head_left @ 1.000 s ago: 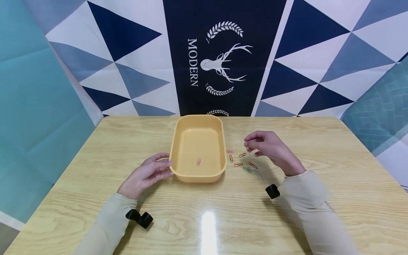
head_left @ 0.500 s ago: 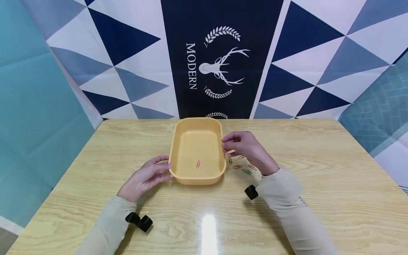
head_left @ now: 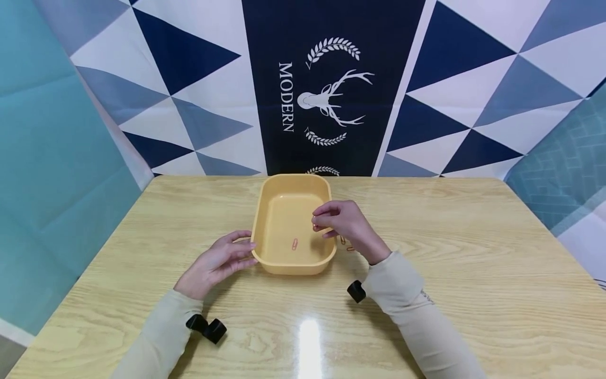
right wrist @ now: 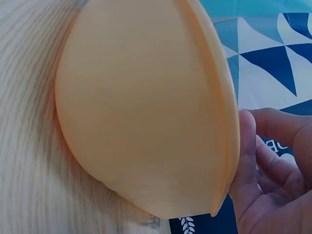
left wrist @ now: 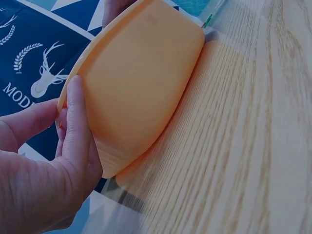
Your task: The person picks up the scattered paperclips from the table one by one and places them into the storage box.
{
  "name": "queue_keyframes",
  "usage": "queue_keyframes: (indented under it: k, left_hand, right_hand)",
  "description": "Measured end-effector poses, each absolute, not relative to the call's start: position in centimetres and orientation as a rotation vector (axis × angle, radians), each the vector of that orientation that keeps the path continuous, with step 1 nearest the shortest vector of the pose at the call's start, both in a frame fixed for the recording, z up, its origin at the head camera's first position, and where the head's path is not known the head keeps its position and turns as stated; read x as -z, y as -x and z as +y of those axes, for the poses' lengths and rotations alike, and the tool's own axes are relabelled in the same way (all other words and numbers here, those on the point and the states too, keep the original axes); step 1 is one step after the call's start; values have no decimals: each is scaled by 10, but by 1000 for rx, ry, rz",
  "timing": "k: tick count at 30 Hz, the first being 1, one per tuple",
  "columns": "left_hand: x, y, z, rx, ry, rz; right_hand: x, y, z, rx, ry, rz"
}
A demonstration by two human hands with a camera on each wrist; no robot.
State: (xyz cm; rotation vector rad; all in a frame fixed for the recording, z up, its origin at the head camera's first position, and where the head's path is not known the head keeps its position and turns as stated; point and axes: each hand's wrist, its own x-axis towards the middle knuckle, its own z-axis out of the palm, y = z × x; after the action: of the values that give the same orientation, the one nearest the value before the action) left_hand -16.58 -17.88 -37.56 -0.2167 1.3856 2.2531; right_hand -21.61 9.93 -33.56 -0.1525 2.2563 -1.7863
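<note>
A yellow plastic bin (head_left: 279,221) stands on the table, with a pink paper clip (head_left: 294,244) lying on its floor. At its left side my left hand (head_left: 219,260) grips the rim between thumb and fingers, as the left wrist view shows. Over the bin's right half, my right hand (head_left: 344,223) pinches a small reddish paper clip (head_left: 314,225), mostly covered by the fingertips. In the right wrist view the bin's wall (right wrist: 146,107) hides those fingertips. Just right of the bin lie an orange-brown clip (head_left: 343,240) and a red one (head_left: 350,249), partly behind my right hand.
The wooden table (head_left: 473,273) extends to both sides and in front of the bin. A patterned cloth (head_left: 203,79) with a deer print hangs right behind the table's far edge. Any other clips on the right are hidden by my right hand and forearm.
My right hand has moved left from beside the loose clips, carrying the pinched clip across the bin's right rim to above its inside. The left hand stays at the rim.
</note>
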Motion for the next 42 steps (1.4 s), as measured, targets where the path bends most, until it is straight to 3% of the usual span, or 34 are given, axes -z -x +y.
queue_keyframes:
  k: [42]
  left_hand:
    - [374,164,-180,-2266,166,1328]
  right_hand:
    - [335,210,99,1579,265,2502]
